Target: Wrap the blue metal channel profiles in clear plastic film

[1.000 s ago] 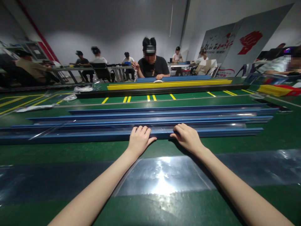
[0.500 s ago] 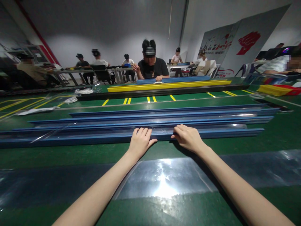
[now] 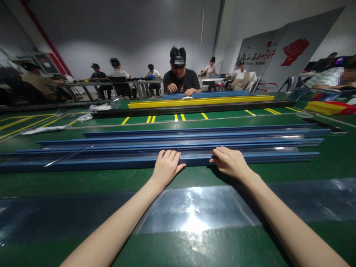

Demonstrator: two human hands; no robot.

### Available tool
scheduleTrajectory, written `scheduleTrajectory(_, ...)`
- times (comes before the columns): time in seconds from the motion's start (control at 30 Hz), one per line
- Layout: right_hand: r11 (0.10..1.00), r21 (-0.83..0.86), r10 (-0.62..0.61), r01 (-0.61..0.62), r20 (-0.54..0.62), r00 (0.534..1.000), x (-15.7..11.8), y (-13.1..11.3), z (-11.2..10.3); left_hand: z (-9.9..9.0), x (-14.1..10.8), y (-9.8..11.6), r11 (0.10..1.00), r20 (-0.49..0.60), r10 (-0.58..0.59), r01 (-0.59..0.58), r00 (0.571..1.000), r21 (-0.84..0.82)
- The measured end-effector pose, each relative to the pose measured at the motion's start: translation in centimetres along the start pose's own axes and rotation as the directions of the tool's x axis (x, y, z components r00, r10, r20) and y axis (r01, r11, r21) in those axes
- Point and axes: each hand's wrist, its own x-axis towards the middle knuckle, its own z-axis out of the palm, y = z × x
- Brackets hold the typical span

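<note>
Several long blue channel strips lie side by side across the green table [image 3: 91,180]. My left hand [image 3: 167,163] rests over the nearest blue strip [image 3: 278,157], fingers over its far side and thumb on its near edge. Farther right, my right hand [image 3: 229,161] is closed on the same strip, its fingers curled at the edge; the fingertips are partly hidden. Clear film shows inside the strips. Nearer to me, a wide clear plastic sheet [image 3: 194,209] lies flat under my forearms and reflects the light.
A yellow strip [image 3: 200,102] and a black strip [image 3: 228,106] lie farther back. Behind them a person [image 3: 182,79] sits with both hands at another blue strip. Yellow and red trays [image 3: 324,107] stand at the right. Crumpled plastic lies at the left.
My right hand has slid right along the strip, and the strip's right end has shifted slightly right. My left hand stays nearly in place. The person opposite has lowered a raised hand.
</note>
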Motion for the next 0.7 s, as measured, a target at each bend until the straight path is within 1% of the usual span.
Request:
scheduleTrajectory(0.1, 1.000, -0.006, 0.026, -0.026, 0.018, 1.000, -0.4, 0.6, -0.2, 0.1, 0.0, 0.0, 1.000, 0.013, 0.001, -0.001, 1.000, 0.001)
scheduleTrajectory(0.17, 1.000, -0.010, 0.022, -0.022, 0.022, 1.000, -0.5, 0.7, -0.3, 0.1, -0.1, 0.1, 1.000, 0.028, 0.005, -0.005, 1.000, 0.002)
scheduleTrajectory(0.4, 1.000, -0.006, 0.000, 0.000, -0.022, 1.000, -0.7, 0.4, 0.4, 0.2, -0.1, 0.0, 1.000, 0.016, 0.016, -0.016, 1.000, -0.001)
scheduleTrajectory(0.5, 1.000, 0.003, -0.021, 0.021, -0.005, 1.000, -0.8, 0.1, 0.8, 0.2, 0.0, 0.0, 1.000, 0.017, 0.011, -0.011, 1.000, 0.002)
scheduleTrajectory(0.7, 0.996, 0.092, -0.022, 0.018, 0.042, 0.999, -0.5, -0.3, 0.9, 0.2, -0.1, 0.0, 1.000, 0.045, -0.002, 0.001, 0.999, 0.004)
